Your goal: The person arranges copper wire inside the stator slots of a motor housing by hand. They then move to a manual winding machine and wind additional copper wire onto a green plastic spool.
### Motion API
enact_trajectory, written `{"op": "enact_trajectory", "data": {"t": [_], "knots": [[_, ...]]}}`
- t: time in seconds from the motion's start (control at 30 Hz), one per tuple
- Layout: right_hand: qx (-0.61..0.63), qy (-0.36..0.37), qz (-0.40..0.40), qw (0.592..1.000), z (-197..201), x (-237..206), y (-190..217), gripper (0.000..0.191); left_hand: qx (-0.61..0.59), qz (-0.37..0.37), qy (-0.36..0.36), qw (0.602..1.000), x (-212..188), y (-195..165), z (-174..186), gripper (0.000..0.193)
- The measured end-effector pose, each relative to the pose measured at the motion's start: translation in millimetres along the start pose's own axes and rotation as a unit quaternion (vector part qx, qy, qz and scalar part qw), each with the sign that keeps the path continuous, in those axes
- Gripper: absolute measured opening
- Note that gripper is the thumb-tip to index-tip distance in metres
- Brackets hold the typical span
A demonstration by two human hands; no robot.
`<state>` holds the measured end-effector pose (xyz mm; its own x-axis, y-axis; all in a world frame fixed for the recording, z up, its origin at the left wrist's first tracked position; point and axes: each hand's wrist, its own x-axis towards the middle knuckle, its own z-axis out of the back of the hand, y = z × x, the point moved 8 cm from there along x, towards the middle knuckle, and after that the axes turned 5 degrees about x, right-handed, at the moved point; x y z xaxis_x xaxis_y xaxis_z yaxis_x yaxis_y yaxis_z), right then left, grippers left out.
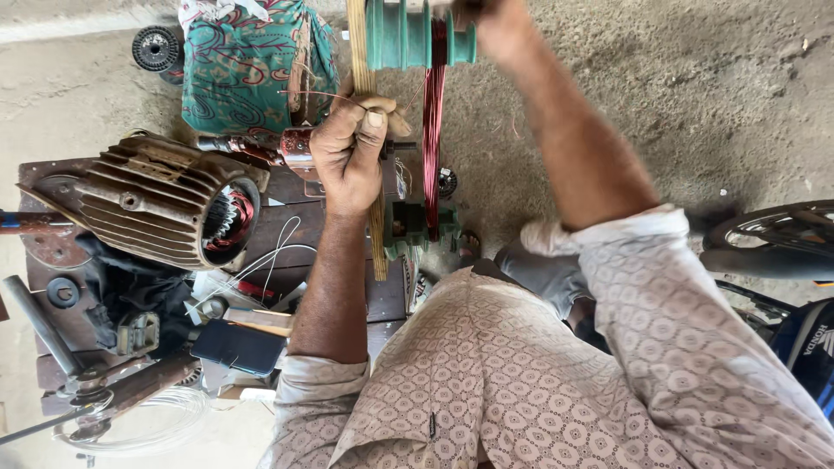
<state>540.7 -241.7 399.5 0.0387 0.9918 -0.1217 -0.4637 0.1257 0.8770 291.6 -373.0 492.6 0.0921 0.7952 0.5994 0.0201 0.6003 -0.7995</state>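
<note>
wire [432, 130] loops on green former [408, 35] between left hand [352, 148] and right hand [495, 22].

Taking the ribbed grey motor housing [143, 200] as my landmark, I see a dark, flat rectangular phone [239, 346] lying below it and a little to its right, screen side dark. Just above the phone, nearer the housing's open end, there is a small flat piece with red and white on it [261, 293], possibly a packet or label; I cannot tell which. Far to the right of the housing, at the frame's edge, a dark blue panel bears white lettering [812, 343].
</note>
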Motion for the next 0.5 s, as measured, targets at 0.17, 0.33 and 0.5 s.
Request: {"op": "enact_trajectory", "data": {"t": [0.17,0.33,0.5], "knots": [[-0.059,0.083,-0.104,0.989,-98.9,-66.1,-115.2,0.020,-0.040,0.031,-0.004,0.999,-0.5,10.6,3.2,0.015],[0.019,0.110,0.112,0.987,-122.2,-216.9,-105.3,0.014,-0.031,-0.034,0.011,0.999,-0.4,7.6,2.6,0.015],[-0.035,0.185,0.304,0.934,-94.3,-275.7,-30.5,0.018,-0.018,-0.028,0.011,0.999,-0.1,8.7,1.9,0.016]]}}
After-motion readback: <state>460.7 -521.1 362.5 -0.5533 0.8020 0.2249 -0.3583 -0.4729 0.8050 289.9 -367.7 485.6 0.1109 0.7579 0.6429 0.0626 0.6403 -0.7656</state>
